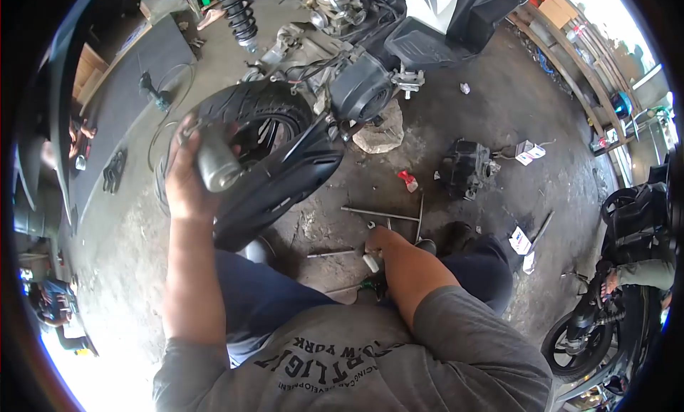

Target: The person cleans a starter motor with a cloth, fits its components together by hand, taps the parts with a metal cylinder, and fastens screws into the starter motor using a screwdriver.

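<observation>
Our left hand (187, 175) curls around a grey metal cylinder (216, 164), which we see in front of the black tyre (231, 98). Our right hand (377, 242) is low, beside long metal bars (381, 214) on the floor (499, 120) — whether it grips anything, we cannot tell.

Left of centre, tire (246, 98) and fender (303, 175) bar the way; mostly open floor (370, 173) separates them from the box (463, 170) right of centre.
</observation>
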Tool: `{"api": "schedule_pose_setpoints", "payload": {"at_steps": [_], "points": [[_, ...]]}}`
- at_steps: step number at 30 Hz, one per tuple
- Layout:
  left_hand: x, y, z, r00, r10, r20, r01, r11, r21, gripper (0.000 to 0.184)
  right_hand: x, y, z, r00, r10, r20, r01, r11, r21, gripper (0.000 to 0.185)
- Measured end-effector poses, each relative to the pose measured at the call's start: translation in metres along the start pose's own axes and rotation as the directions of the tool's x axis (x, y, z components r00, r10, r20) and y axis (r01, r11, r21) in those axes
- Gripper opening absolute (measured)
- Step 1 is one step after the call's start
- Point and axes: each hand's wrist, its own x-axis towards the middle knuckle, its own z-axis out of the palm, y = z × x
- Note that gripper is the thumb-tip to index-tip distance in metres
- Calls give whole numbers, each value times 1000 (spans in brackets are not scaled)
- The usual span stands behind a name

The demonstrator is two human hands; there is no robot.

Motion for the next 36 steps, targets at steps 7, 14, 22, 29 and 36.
{"api": "schedule_pose_setpoints", "payload": {"at_steps": [7,14,22,29,36], "points": [[27,-20,-12,997,-73,-30,70,995,-67,39,87,35,-37,763,333,-555,-156,927,342,29],[45,-38,-11,989,-63,-131,81,987,138,35,117,37,-69,738,547,-395,-217,747,628,30],[44,-46,0,990,-53,-128,84,964,251,33,125,35,-63,754,475,-454,-213,830,516,29],[43,-45,6,941,-335,-49,309,909,-280,32,113,39,-36,705,372,-603,-142,908,394,29],[47,-42,13,916,-397,-57,332,829,-449,35,103,74,-52,897,-313,-312,160,888,-431,22]]}}
